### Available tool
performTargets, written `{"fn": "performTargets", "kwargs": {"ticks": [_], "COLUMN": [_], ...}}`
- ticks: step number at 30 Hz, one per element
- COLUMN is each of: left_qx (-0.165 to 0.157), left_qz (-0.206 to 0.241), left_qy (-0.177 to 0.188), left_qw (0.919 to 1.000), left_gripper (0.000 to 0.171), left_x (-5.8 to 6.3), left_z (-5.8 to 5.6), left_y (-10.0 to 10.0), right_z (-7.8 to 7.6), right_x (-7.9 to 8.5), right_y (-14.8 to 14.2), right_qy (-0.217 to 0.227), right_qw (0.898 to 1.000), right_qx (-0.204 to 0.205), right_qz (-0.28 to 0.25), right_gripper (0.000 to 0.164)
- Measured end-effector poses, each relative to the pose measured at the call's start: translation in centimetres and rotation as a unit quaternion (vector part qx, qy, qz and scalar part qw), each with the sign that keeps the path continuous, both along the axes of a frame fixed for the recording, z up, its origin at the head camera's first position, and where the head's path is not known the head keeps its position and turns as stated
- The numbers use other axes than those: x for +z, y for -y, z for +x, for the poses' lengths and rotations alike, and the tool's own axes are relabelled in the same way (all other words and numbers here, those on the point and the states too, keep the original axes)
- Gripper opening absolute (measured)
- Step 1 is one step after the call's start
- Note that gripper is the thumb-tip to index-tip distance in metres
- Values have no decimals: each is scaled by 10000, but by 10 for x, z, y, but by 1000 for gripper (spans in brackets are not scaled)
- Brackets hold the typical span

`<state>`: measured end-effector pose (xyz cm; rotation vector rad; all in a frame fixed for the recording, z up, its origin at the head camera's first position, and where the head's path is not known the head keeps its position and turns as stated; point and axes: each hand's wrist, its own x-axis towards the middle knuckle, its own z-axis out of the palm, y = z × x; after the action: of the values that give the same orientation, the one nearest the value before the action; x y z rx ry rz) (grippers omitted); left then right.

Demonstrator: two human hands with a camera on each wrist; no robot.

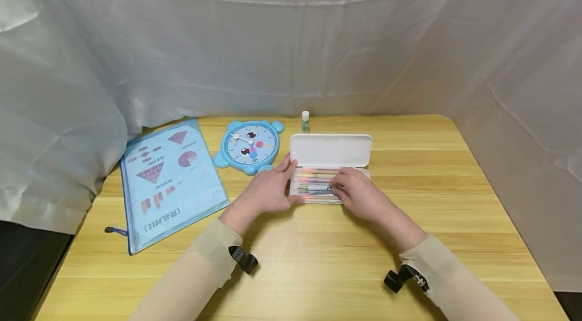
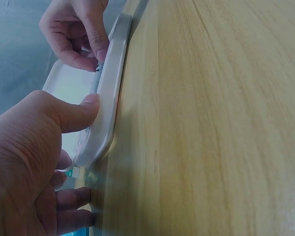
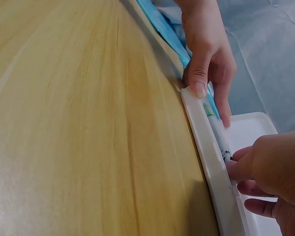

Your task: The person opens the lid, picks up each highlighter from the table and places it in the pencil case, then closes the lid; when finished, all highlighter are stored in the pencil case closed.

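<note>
A white pencil case (image 1: 331,150) lies with its lid raised, holding several pens (image 1: 311,172) in a row. My left hand (image 1: 269,190) grips the case's left end, thumb on the front wall and the other fingers spread around the side. Over the case's right half, my right hand (image 1: 364,197) pinches a pale pen with a dark pattern (image 3: 217,129) between thumb and fingertips. That pen lies along the case's front side, its green-tinted end towards my left hand. In the left wrist view, the case's front wall (image 2: 115,83) hides most of the contents.
A blue toy clock (image 1: 250,146) with a cartoon face lies left of the case. Farther left is a blue zip document pouch (image 1: 175,184) with printed sheets. A small glue stick (image 1: 305,121) stands behind the case. Grey cloth (image 1: 300,48) hangs along the table's back.
</note>
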<state>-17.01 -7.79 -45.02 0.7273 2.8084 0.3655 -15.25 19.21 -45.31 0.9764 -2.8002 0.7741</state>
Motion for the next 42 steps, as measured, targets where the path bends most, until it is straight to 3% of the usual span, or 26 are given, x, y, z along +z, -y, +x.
{"fn": "performTargets", "kwargs": {"ticks": [9,22,31,37,42], "left_qx": [3,-65,-65,-47,-52], "left_qz": [88,-121,-160,-128,-108], "left_qy": [27,-39,-37,-18,-30], "left_qw": [10000,9999,9998,9999,9999], "left_gripper": [102,104,104,103,104], "left_x": [-3,-1,-2,-2,-2], "left_z": [-1,-2,-2,-2,-2], "left_y": [1,-1,0,0,0], "right_z": [1,3,3,-3,-13], "right_x": [-1,-2,1,12,26], "right_y": [2,0,-2,-12,-24], "right_qy": [-284,-441,-192,134,-3], "right_qw": [9993,9981,9991,9997,9957], "right_qx": [132,360,269,7,-249], "right_qz": [188,239,269,-227,-893], "right_gripper": [7,9,5,12,17]}}
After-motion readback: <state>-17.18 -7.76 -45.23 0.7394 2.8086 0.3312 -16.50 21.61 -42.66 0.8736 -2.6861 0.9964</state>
